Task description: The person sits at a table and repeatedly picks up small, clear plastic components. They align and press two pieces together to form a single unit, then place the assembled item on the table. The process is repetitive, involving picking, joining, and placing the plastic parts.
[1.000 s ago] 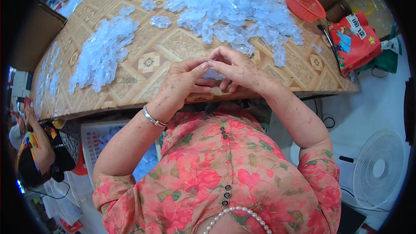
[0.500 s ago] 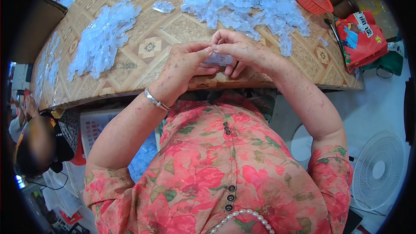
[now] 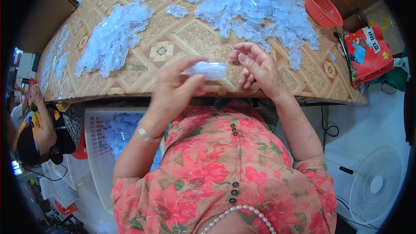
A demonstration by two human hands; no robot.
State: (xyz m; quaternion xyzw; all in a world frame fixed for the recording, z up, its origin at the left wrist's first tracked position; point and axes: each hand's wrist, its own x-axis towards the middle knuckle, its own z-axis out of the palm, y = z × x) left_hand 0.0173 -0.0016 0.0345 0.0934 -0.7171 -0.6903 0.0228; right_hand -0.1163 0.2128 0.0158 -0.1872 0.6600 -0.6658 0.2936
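My left hand (image 3: 175, 84) is closed on a small clear plastic piece (image 3: 209, 70), gripped between thumb and fingers just above the table's front edge. Motion blurs that hand a little, and the piece's exact kind cannot be made out. To its right, my right hand (image 3: 260, 69) is apart from the piece, its fingers loosely curled and parted with nothing in them. Beyond my hands a big heap of clear plastic pieces (image 3: 251, 8) covers the far middle of the patterned table (image 3: 182, 39). A second pile of pieces (image 3: 115, 37) lies to the left.
A red plastic basket (image 3: 323, 8) stands at the far right, near a red bag (image 3: 368, 56). Below the table's edge at left is a white crate (image 3: 93, 134) holding more clear pieces. A white fan (image 3: 377, 182) stands at lower right. Another person (image 3: 39, 125) sits at far left.
My hands have come apart. The left now holds the plastic piece alone and has moved slightly down; the right has let go and shifted right. The whole view has shifted a little.
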